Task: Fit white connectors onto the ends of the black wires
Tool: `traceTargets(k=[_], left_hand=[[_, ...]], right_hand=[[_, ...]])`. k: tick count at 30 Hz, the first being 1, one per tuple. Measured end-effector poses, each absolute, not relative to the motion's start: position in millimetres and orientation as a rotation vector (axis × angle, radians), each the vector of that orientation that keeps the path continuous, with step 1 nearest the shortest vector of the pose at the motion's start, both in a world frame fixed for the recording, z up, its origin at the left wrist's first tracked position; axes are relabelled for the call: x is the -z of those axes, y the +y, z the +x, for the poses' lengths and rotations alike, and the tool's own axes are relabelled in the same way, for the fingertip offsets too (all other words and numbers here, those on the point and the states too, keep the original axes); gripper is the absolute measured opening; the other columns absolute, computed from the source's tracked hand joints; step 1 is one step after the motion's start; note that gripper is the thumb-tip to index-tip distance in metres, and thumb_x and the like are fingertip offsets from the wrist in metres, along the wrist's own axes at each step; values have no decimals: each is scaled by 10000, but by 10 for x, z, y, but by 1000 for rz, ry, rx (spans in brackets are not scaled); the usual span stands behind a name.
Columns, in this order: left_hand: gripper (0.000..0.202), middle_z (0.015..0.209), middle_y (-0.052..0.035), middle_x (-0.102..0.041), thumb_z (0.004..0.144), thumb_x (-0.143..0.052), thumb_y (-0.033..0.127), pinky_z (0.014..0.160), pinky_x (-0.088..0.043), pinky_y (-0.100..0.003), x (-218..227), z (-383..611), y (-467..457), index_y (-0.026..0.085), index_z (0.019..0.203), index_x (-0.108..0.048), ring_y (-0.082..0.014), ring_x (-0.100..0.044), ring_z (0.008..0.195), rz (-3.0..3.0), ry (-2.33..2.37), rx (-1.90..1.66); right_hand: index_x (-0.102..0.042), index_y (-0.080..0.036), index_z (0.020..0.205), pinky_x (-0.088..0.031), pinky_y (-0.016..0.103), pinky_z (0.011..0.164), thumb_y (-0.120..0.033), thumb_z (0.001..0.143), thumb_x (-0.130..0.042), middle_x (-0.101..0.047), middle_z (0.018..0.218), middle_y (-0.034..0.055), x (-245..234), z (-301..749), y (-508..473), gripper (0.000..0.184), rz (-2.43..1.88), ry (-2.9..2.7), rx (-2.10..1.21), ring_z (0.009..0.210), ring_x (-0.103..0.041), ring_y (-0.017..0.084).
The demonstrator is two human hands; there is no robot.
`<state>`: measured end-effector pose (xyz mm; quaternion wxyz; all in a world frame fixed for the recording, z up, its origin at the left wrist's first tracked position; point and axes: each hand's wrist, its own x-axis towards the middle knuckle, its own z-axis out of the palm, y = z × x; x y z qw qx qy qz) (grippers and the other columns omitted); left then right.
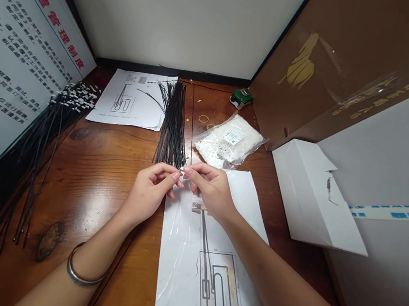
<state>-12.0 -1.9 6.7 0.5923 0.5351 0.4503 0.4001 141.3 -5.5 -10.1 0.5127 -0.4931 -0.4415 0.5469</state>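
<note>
My left hand (151, 186) and my right hand (211, 188) meet over the top edge of a plastic-covered drawing sheet (177, 276), thumb and forefinger pinched on each. A tiny white piece shows between the fingertips, at my right hand's tips; it looks like a small connector housing. My left fingertips close on a thin dark end, seemingly of a black wire, mostly hidden by the fingers. Just beyond lies a bundle of black wires (173, 125), its near ends by my fingertips. To the right of it rests a clear bag of small white parts (233, 139).
At left, a pile of black wires with white connector ends (75, 96) leans by a printed board (27, 32). Another drawing sheet (122, 100) lies at the back. A green tape measure (241, 98), yellow rubber bands (203, 119) and a white box (306, 193) are to the right.
</note>
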Motion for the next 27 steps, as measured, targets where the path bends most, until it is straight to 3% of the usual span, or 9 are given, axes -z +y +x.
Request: traceTargets(k=[15,27], left_hand=[[205,696,-31,-702,782,-667,360,533,-472,-242,-58,-93,-33,162,822,-635,-119,-597,538,1240,1077,-920],[191,661,-20,-678,777,-676,327,537,-451,-226,-44,-94,-32,157,789,-588,-100,-574,523,1234,1061,-906]], right_hand=[[-614,-184,634,-303,266,496,-329,680,-699,-581,565,-19,119,1476,-3,174,-1144,-966,-1502,486,-442,89],[-609,-182,593,-289,267,508,-311,642,-696,-516,464,-50,87,1456,0,163,-1137,-894,-1543,459,-431,86]])
